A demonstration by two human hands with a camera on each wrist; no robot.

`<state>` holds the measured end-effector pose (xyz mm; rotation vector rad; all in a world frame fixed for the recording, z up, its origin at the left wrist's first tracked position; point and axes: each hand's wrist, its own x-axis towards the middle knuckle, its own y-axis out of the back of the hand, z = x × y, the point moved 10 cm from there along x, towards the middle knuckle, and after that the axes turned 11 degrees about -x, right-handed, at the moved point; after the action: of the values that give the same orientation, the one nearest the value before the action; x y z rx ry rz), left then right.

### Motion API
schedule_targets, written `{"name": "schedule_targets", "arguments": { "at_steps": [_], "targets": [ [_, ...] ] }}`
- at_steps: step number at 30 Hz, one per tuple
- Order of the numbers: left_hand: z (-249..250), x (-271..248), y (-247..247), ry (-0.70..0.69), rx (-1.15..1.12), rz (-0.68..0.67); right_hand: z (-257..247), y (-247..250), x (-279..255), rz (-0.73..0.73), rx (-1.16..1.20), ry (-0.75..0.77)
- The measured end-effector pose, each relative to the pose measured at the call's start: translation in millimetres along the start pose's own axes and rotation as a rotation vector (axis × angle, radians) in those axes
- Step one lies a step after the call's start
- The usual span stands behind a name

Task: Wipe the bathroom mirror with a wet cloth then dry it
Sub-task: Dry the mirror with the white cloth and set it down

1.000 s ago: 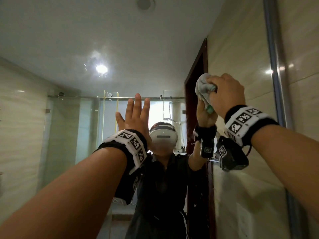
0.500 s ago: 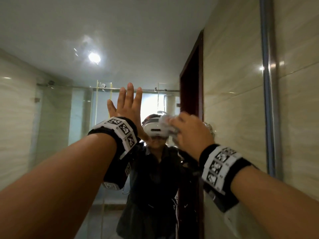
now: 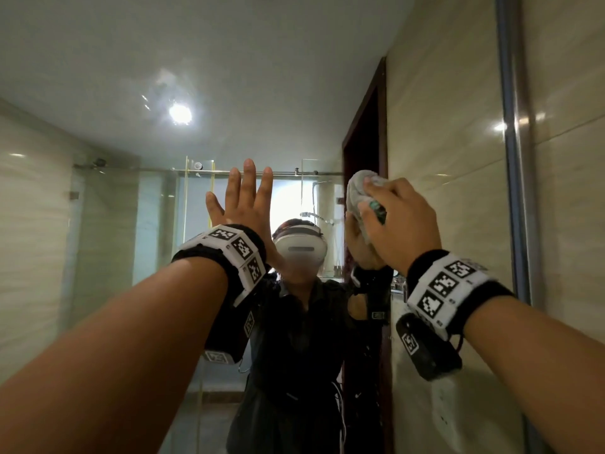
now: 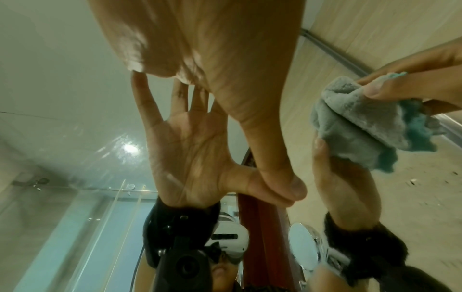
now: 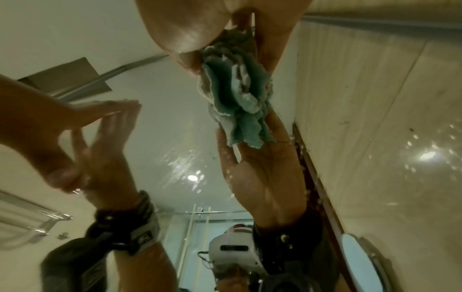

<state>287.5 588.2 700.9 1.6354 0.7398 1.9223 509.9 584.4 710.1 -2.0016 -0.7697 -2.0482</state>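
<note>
Grey cloth [image 3: 357, 194] bunched in the right hand [image 3: 401, 224] presses the mirror [image 3: 114, 77]; left hand [image 3: 244, 204] splayed flat.

No readable text; wristbands [image 3: 447, 286] carry only coded squares.

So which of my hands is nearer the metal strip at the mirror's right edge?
Right. The right hand, gripping the bunched grey and teal cloth, is close to the metal strip; the left hand, flat on the glass, is further from it.
</note>
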Motion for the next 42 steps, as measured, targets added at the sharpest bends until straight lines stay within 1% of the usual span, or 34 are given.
{"name": "schedule_targets", "arguments": {
  "at_steps": [5,7,9,10,12,14,15,16,18,21,23,25,27,28,29,31,32,33,35,38,39,42],
  "targets": [
    [-0.7,0.5,-0.3,0.008,0.013,0.002,-16.1,-9.3,-19.8,-0.081,0.01,0.117],
    [-0.5,0.8,-0.8,0.006,0.011,0.005,-19.0,-7.0,-13.4,-0.104,-0.041,0.155],
    [-0.8,1.6,-1.8,0.005,0.012,0.003,-20.6,-1.4,2.2,-0.079,-0.072,0.167],
    [-1.2,1.7,-2.5,0.006,0.012,0.0,-21.0,2.1,12.1,-0.056,-0.081,0.154],
    [-1.7,2.7,-3.3,0.007,0.011,-0.001,-19.8,5.7,31.4,-0.003,-0.103,0.083],
    [-2.3,3.6,-3.1,0.005,0.007,0.003,-23.3,6.1,39.6,0.044,-0.116,0.026],
    [-2.8,3.9,-3.0,0.006,0.005,0.007,-27.4,5.5,38.4,0.056,-0.115,0.025],
    [-3.0,4.1,-3.2,0.006,0.004,0.01,-31.9,3.1,33.9,0.046,-0.112,0.041],
    [-2.7,3.6,-2.9,0.0,0.005,0.017,-45.2,-7.1,11.9,-0.019,-0.105,0.125],
    [-1.3,-1.0,2.0,0.002,0.013,0.027,-63.1,-26.6,-41.5,-0.172,-0.051,0.276],
    [2.9,-6.4,4.8,0.005,0.045,0.034,-65.0,-39.5,-79.2,-0.267,-0.052,0.359],
    [14.5,-14.4,-0.5,-0.035,0.098,0.026,-64.8,-45.7,-107.0,-0.303,-0.081,0.442],
    [27.6,-27.8,-16.1,-0.108,0.122,0.012,-64.2,-42.4,-106.6,-0.351,-0.106,0.485],
    [31.7,-35.1,-27.1,-0.134,0.125,-0.009,-59.4,-37.0,-94.6,-0.361,-0.12,0.45],
    [33.9,-41.9,-39.9,-0.146,0.12,-0.041,-48.0,-29.5,-75.3,-0.327,-0.117,0.365],
    [35.5,-55.0,-62.5,-0.137,0.094,-0.096,-18.7,-7.9,-34.4,-0.19,-0.08,0.162],
    [36.4,-60.3,-71.1,-0.124,0.082,-0.109,-7.8,-0.5,-21.7,-0.147,-0.066,0.094],
    [37.2,-64.3,-77.5,-0.109,0.071,-0.114,-2.3,1.4,-16.1,-0.122,-0.07,0.066],
    [38.1,-69.0,-85.8,-0.075,0.058,-0.108,-2.1,-5.6,-22.4,-0.119,-0.079,0.074],
    [36.4,-70.1,-88.7,-0.046,0.075,-0.08,-8.2,-12.8,-48.6,-0.089,-0.048,0.117],
    [35.9,-70.7,-88.3,-0.048,0.081,-0.075,-11.6,-17.9,-61.2,-0.102,-0.044,0.144],
    [35.5,-75.2,-88.3,-0.063,0.089,-0.056,-30.2,-41.2,-118.8,-0.228,-0.052,0.265]
  ]
}}
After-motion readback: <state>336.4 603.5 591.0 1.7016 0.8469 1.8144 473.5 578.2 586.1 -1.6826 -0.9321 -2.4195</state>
